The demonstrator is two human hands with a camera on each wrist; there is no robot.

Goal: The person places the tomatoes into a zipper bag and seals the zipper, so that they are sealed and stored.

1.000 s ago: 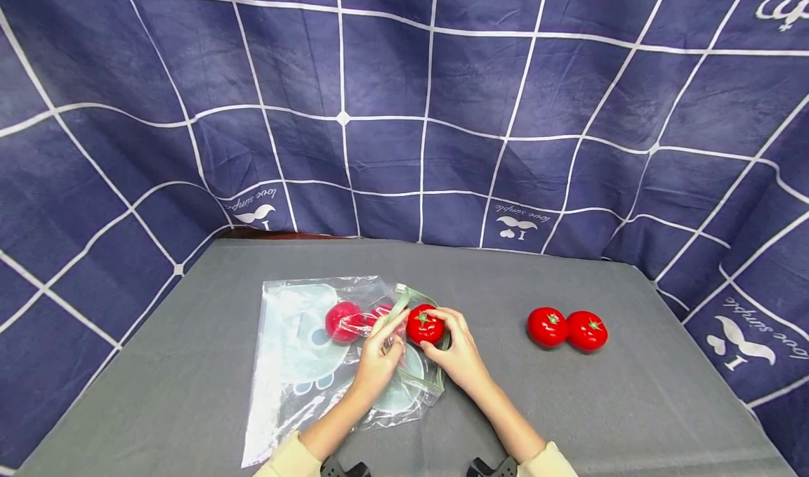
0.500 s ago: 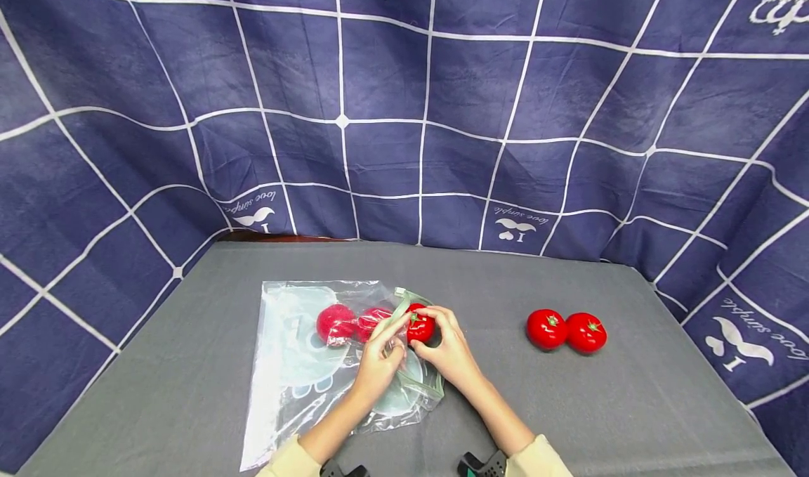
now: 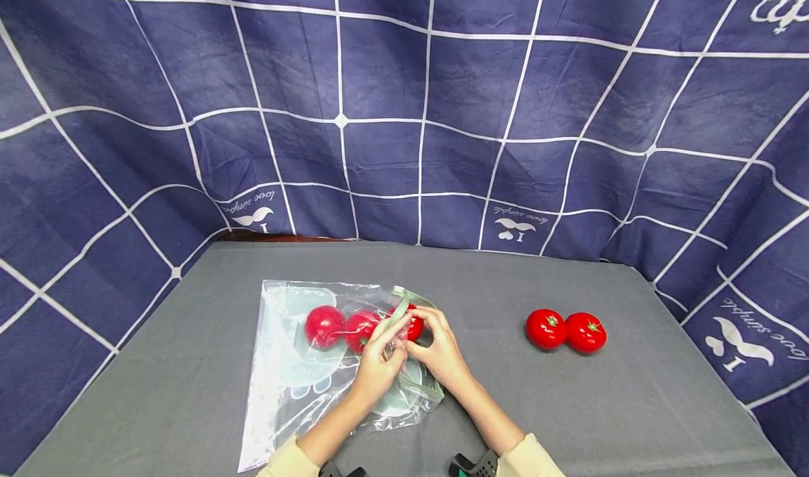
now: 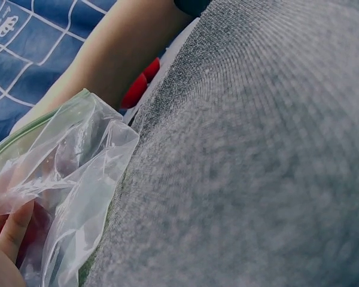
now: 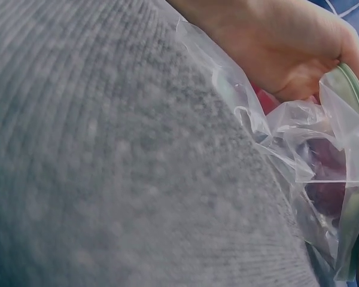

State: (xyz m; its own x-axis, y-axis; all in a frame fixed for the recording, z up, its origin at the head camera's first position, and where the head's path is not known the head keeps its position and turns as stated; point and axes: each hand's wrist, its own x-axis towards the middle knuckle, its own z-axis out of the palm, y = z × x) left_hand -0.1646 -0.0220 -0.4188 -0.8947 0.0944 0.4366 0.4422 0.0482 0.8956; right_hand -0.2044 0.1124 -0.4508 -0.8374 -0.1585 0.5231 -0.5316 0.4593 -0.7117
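Note:
A clear zip bag (image 3: 278,400) lies flat on the grey table, its green-edged mouth toward the right. Two tomatoes show through its plastic, one (image 3: 325,327) left of the other (image 3: 361,331). My left hand (image 3: 378,368) pinches the bag's edge near the mouth. With curled fingers and thumb, my right hand (image 3: 442,350) grips a third tomato (image 3: 415,328) at the opening, partly behind the green strip and fingers. In the left wrist view the left hand (image 4: 6,245) is partly covered by plastic; the right wrist view shows the right hand (image 5: 293,48) beside the bag mouth.
Two more tomatoes, one (image 3: 546,329) touching the other (image 3: 586,333), sit on the right part of the grey table (image 3: 632,407). A blue curtain (image 3: 392,154) with white lines hangs behind the table's far edge.
My right hand has moved left with its tomato, into the bag's mouth. The two tomatoes inside have shifted left. The left hand has stayed nearly in place.

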